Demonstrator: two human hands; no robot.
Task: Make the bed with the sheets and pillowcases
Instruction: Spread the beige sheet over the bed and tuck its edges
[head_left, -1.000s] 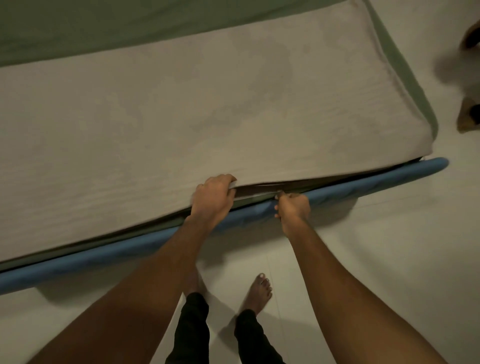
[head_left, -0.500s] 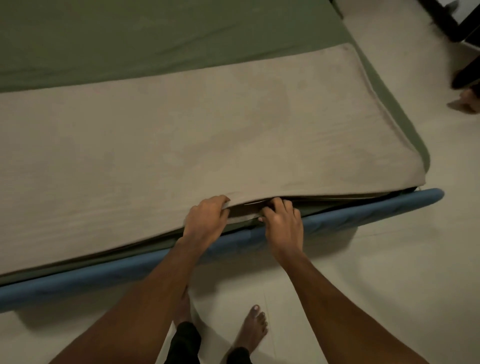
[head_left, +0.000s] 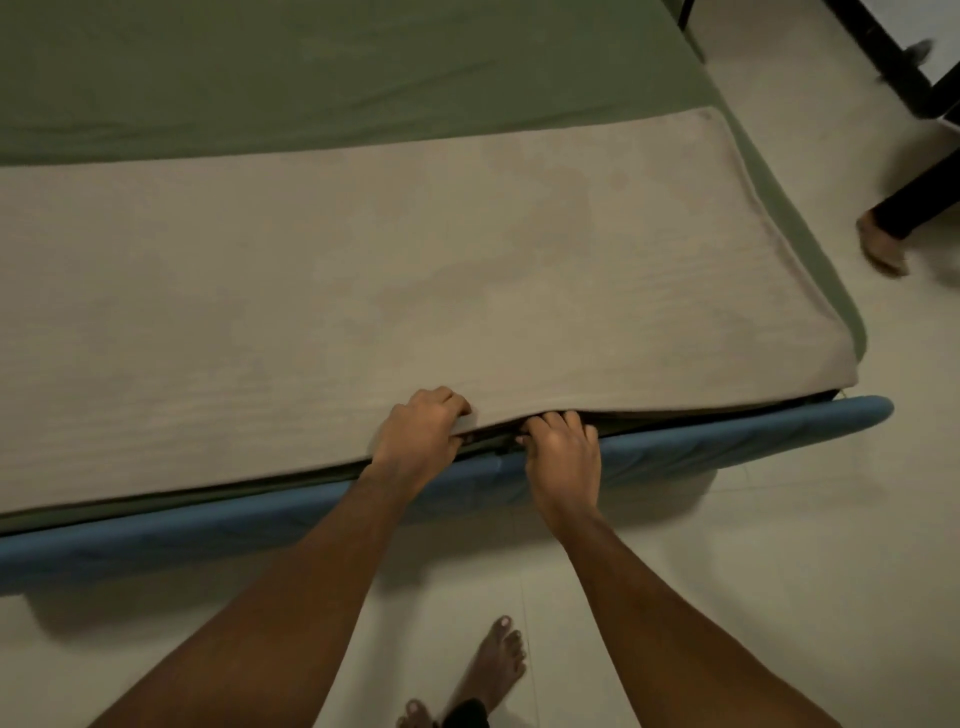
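A beige mattress lies on a bed with a blue padded frame. A green sheet covers the far half of the bed and runs down the right side. My left hand grips the near edge of the beige mattress and holds it slightly raised. Just to its right, my right hand has its fingers curled into the gap under that edge, on green sheet fabric there. What the fingertips hold is hidden in the dark gap.
The floor is pale tile. My bare feet stand close to the bed frame. Another person's foot and dark trouser leg are at the right, near a black furniture frame.
My right hand has moved up from the blue frame to the mattress edge and pushed its fingers under it. The view has tilted up, showing more green sheet. The other person's foot has shifted.
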